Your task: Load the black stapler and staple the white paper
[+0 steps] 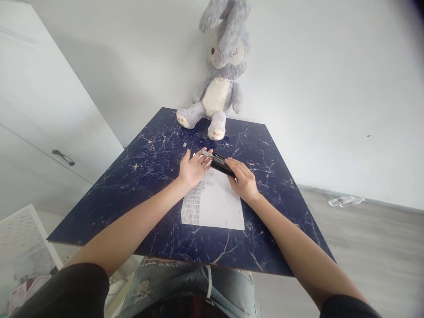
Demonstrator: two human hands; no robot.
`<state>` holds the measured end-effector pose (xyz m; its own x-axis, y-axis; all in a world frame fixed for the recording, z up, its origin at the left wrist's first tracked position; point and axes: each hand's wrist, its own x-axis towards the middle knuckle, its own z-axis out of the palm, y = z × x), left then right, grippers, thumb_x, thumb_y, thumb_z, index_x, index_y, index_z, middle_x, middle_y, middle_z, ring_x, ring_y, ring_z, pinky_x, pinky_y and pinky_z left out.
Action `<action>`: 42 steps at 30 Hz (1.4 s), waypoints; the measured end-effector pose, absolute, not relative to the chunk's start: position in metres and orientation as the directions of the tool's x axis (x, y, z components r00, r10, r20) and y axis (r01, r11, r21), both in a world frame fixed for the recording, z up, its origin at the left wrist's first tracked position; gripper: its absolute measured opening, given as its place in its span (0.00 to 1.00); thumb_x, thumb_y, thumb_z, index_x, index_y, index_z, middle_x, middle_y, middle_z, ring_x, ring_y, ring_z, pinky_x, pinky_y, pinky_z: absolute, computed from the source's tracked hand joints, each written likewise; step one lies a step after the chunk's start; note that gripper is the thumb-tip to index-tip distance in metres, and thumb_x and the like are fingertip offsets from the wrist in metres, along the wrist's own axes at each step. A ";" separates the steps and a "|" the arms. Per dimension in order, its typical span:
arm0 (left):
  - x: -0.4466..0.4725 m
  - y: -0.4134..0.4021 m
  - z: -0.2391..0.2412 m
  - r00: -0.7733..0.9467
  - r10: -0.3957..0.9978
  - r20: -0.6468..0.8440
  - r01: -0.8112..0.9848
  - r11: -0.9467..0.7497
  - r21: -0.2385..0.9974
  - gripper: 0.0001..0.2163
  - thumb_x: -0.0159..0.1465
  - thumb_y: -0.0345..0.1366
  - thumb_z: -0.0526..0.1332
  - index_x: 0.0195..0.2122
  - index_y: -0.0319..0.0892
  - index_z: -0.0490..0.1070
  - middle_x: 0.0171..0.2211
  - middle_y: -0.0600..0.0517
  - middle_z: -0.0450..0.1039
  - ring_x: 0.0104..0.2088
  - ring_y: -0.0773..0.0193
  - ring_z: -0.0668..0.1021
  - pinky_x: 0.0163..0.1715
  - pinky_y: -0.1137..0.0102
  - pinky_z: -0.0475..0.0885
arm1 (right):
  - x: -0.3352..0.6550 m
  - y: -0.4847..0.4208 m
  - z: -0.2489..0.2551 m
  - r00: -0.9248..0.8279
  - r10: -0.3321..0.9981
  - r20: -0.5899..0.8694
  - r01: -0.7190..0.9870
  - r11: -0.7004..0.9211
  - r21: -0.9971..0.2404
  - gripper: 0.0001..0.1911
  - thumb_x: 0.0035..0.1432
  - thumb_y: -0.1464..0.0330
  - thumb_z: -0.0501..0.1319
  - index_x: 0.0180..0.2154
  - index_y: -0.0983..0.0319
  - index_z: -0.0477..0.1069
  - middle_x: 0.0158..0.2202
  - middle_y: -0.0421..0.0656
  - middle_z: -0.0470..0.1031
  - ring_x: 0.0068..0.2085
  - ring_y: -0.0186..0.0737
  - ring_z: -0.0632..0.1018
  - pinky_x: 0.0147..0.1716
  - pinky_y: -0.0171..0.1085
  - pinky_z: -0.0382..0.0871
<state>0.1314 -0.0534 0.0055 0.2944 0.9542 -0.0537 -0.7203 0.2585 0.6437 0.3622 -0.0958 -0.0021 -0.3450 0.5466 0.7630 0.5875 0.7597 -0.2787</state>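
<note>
The single head-worn camera looks forward and steeply down from above the near edge of the dark marble table (149, 159), close over the person's lap, facing the far edge and the white wall (314, 88) behind it.

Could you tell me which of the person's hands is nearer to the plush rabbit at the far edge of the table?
Left. The left hand lies almost straight below the plush rabbit; the right hand sits farther back and to the right.

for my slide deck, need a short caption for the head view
Both hands, left and right, press a black stapler onto paper on a marbled table.
</note>
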 end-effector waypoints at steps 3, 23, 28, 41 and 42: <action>0.128 -0.053 0.007 0.270 0.963 -0.016 -0.721 0.213 0.659 0.24 0.74 0.58 0.52 0.55 0.47 0.76 0.64 0.44 0.76 0.66 0.50 0.76 0.60 0.57 0.76 | 0.360 -0.098 -0.002 -0.446 0.549 0.707 0.582 0.778 -0.237 0.26 0.71 0.75 0.56 0.66 0.56 0.73 0.62 0.50 0.80 0.67 0.55 0.77 0.66 0.60 0.74; 0.121 -0.053 0.011 0.273 0.962 -0.018 -0.717 0.216 0.662 0.22 0.75 0.56 0.51 0.54 0.46 0.75 0.62 0.44 0.77 0.63 0.52 0.78 0.57 0.57 0.79 | 0.356 -0.117 0.016 -0.628 0.566 0.534 0.537 0.812 -0.229 0.20 0.75 0.72 0.60 0.63 0.52 0.77 0.64 0.44 0.78 0.68 0.52 0.76 0.66 0.57 0.76; 0.124 -0.053 0.009 0.277 0.961 0.001 -0.698 0.201 0.687 0.23 0.75 0.57 0.52 0.54 0.47 0.75 0.60 0.44 0.78 0.63 0.51 0.78 0.56 0.58 0.79 | 0.357 -0.113 0.007 -0.563 0.561 0.607 0.557 0.800 -0.223 0.20 0.74 0.71 0.59 0.62 0.51 0.77 0.62 0.43 0.80 0.66 0.52 0.77 0.63 0.56 0.77; 0.093 -0.035 0.021 -0.205 0.957 0.206 -0.591 -0.289 0.753 0.20 0.77 0.41 0.53 0.25 0.44 0.62 0.20 0.58 0.44 0.20 0.67 0.46 0.22 0.65 0.44 | 0.357 -0.092 -0.003 -0.051 0.900 0.433 0.595 0.376 -0.710 0.13 0.55 0.60 0.73 0.41 0.59 0.81 0.34 0.43 0.82 0.33 0.43 0.78 0.36 0.43 0.75; 0.096 -0.041 0.024 -0.173 0.946 0.274 -0.550 -0.324 0.769 0.19 0.77 0.42 0.55 0.27 0.44 0.64 0.21 0.57 0.46 0.21 0.68 0.47 0.23 0.65 0.43 | 0.356 -0.090 -0.005 -0.086 0.906 0.414 0.599 0.379 -0.705 0.13 0.55 0.61 0.74 0.41 0.58 0.81 0.34 0.43 0.82 0.33 0.43 0.78 0.37 0.44 0.75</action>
